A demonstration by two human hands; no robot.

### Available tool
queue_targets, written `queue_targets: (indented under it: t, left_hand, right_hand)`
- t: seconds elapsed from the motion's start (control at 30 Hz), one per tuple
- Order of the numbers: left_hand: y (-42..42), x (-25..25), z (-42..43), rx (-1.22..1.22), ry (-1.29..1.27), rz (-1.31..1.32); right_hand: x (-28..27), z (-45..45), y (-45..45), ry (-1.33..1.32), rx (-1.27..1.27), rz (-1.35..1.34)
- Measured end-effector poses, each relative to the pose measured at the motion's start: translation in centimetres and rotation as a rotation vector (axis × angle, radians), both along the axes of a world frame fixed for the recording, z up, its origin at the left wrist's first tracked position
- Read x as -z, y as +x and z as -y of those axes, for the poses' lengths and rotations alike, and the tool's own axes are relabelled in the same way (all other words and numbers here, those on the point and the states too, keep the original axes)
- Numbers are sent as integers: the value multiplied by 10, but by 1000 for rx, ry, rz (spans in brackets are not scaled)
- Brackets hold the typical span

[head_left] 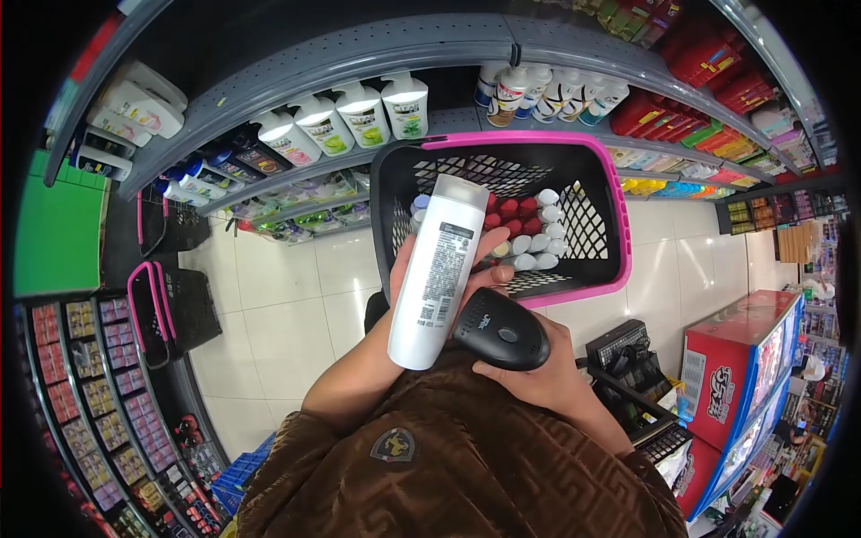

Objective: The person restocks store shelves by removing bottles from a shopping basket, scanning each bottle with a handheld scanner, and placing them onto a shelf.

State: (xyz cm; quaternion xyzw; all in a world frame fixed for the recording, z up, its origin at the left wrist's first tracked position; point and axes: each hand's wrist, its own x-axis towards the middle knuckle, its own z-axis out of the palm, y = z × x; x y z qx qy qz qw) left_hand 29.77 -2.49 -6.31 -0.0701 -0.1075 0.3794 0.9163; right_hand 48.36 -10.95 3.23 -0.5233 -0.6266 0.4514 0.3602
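Observation:
My left hand [491, 243] supports a white bottle [437, 269] from beneath, its thumb on one side and its fingers extending past the other. A dark-printed label with a barcode faces up, and the grey cap points away from me. In my right hand [558, 366] is a black handheld barcode scanner [502, 330], gripped at its lower end. The scanner's head lies close beside the bottle's lower right side; I cannot tell whether they touch. Beyond both hands stands a black shopping basket with a pink rim [619, 215]. Several bottles [538, 242] with white or red tops stand inside it.
Pump bottles [360, 115] line the shelf [359, 70] ahead, with more bottles [556, 92] to their right. Black baskets with pink handles [154, 305] are on the left. A red display freezer [731, 377] and a black keyboard [619, 345] are on the right. The floor [269, 314] is tiled.

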Motion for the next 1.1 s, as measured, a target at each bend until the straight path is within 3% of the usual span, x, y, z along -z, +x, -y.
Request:
queue_targets:
  t: [0.6,0.67,0.77,0.87,0.93,1.1]
  left_hand:
    - [7,-7,-12,101,140,8]
    - [-3,-12,-12,154,-28,-94]
    - [-21,-12,-17,64,66,-217]
    - [-45,-3,-21,-22,-32,-170]
    - [-73,-19,-27,-34,95,-303]
    - [-133,-35,-24,-213,131,-692]
  right_hand:
    - [-8,15,-9,3,146,-23]
    - [-5,12,-16,-1,145,-9]
    - [4,8,-36,-14,176,-12]
    - [6,-3,-67,-71,240,-146]
    - [4,-13,-91,-46,281,-295]
    - [4,-14,-137,-178,211,-256]
